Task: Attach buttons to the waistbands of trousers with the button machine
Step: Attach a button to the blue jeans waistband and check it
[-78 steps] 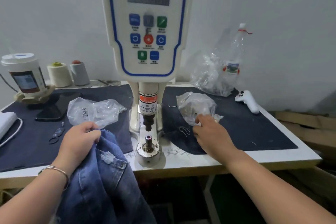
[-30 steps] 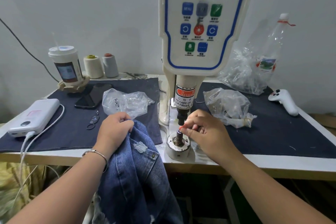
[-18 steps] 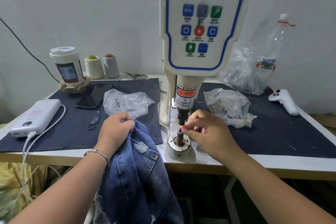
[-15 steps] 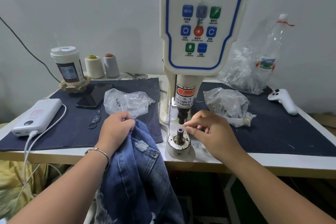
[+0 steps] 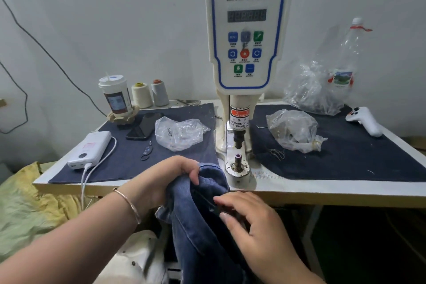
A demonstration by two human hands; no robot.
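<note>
— Where are the trousers [image 5: 202, 226]?
— The denim hangs over the front edge of the surface [image 5: 322, 189], bunched just left of the button machine [image 5: 246, 53]; its lower part runs out of view.
— And the hands?
— The left hand [image 5: 170, 175] grips the top of the bunch, fingers curled over the fold. The right hand [image 5: 255, 221] lies on the fabric below, fingers fairly straight and slightly spread; their tips sink into a dark fold.
— Is a button on the lower die [image 5: 238, 163]?
— Its post has a purple tip; too small to tell more.
— The two plastic bags [image 5: 179, 132]?
— Small metal parts inside, blurred.
</note>
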